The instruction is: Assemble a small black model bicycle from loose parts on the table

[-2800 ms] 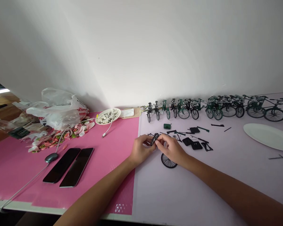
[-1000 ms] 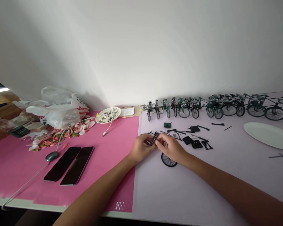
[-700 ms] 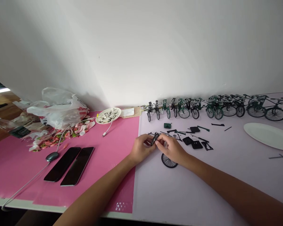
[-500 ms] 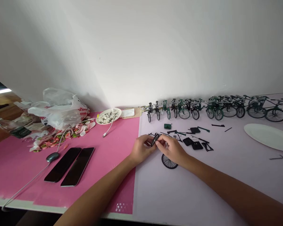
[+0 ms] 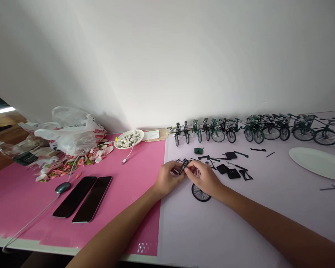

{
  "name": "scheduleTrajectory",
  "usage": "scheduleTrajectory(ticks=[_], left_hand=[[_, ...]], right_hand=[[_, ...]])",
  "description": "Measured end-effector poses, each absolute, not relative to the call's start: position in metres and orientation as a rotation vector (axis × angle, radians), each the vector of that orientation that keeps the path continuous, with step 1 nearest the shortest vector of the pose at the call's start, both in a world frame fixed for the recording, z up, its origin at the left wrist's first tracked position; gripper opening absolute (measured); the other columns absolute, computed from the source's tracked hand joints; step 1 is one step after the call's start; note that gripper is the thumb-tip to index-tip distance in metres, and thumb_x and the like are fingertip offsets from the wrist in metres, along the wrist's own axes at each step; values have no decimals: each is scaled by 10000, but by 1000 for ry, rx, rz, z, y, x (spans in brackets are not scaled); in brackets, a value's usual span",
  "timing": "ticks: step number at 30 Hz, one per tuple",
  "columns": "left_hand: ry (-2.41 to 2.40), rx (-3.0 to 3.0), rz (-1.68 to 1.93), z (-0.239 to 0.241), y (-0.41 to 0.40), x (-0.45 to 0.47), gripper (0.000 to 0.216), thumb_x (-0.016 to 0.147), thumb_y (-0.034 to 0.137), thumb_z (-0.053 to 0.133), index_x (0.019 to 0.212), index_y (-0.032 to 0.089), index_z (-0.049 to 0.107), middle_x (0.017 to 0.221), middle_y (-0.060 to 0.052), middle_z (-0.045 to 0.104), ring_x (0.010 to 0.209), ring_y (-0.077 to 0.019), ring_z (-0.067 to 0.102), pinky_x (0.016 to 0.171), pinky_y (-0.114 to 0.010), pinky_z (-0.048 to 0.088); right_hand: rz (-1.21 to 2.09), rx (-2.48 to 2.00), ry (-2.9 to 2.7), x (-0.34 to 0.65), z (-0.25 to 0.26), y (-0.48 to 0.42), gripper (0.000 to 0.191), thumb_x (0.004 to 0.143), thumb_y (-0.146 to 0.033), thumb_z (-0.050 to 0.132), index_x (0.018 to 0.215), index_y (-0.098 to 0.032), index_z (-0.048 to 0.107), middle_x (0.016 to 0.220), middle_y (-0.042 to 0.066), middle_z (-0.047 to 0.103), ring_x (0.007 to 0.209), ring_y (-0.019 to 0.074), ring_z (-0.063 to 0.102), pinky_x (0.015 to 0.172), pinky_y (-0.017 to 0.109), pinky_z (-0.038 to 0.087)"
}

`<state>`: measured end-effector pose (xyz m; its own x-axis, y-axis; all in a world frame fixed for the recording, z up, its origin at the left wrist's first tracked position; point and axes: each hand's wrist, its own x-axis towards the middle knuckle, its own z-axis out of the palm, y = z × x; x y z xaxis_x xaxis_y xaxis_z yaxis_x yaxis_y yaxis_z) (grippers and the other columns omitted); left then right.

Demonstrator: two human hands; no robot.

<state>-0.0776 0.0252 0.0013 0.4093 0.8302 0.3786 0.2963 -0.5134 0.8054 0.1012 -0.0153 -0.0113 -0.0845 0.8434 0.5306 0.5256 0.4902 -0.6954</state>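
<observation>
Between my two hands a small dark wheel [image 5: 183, 167] is held up, seen nearly edge-on. My left hand [image 5: 167, 178] pinches it from the left, thumb and fingers closed round its rim. From the other side my right hand [image 5: 203, 176] grips it with the fingertips; part of the wheel is hidden by them. A model bicycle wheel [image 5: 200, 192] with a black tyre and thin spokes lies flat on the table, partly under my right wrist. Beyond the hands lie black and green model parts, among them a black square piece [image 5: 233, 173] and a green box-shaped piece [image 5: 198, 150].
Along the wall stands a row of model bicycles [image 5: 270, 131]. A white oval plate [image 5: 318, 163] is at right. On the pink sheet [image 5: 123, 201] lie two phones [image 5: 91, 201], a mouse [image 5: 63, 187] with a cable, plastic bags [image 5: 72, 134] and a plate of small white pieces [image 5: 142, 138].
The view has shifted very slightly. Both hands keep their hold on the small wheel, with hardly any visible movement of the fingers.
</observation>
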Motion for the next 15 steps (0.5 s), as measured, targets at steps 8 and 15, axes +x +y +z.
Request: scheduleTrajectory(ticks=[8, 15], left_hand=[[957, 2016, 1048, 3, 25, -78, 124, 766, 205, 750, 876, 152, 732, 787, -25, 741, 695, -126, 664, 652, -231, 532], [959, 2031, 1040, 2, 25, -78, 129, 775, 223, 744, 886, 157, 733, 792, -26, 744, 698, -129, 668, 652, -234, 540]], right_hand=[[407, -1145, -1773, 101, -10, -15, 74, 913, -253, 579, 842, -232, 588, 729, 13, 650, 670, 174, 596, 623, 295, 484], [414, -1142, -1778, 102, -10, -16, 91, 926, -252, 568, 842, -232, 593, 744, 13, 654, 669, 174, 601, 617, 291, 483]])
